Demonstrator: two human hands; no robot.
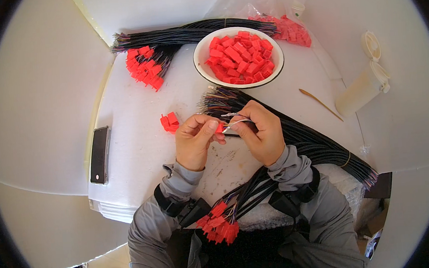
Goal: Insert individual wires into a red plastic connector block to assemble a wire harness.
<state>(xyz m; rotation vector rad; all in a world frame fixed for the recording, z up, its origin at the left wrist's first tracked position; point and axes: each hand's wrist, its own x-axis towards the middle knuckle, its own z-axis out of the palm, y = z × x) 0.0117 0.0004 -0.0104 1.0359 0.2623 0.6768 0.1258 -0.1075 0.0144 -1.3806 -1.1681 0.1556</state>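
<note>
A small red plastic connector housing (pixel 219 128) lies at the fingertips of the left hand (pixel 195 140), whose thumb and fingers are pinched together on it, apparently to steady it towards the wires. Facing it, the right hand (pixel 262 135) has thumb and fingers together on thin, pale-tipped wires (pixel 227 127), gripped near their ends, probably for fine control; whether any wire enters the housing cannot be told. Beneath and beyond the right hand, a thick bundle of black-sheathed cables (pixel 304 135) runs diagonally, its frayed ends just beyond the fingers, presumably within easy reach; a yellowish tie (pixel 346 158) gathers its far end. Ahead of both hands, a white, dark-rimmed bowl (pixel 201 55) keeps many loose red housings (pixel 241 57) together. Just left of the left hand lie a few spare red housings (pixel 170 121); nearer the body, between the forearms, rest black cables tipped with red housings (pixel 220 224), seemingly grouped apart from the bare-ended bundle. Well to the left of the left hand is a dark rectangular phone (pixel 100 156); well to the right of the right hand, a slender brown pointed stick (pixel 322 105) and a cream lidded bottle (pixel 358 94). No writing is legible on the housings, cables or bowl.
</note>
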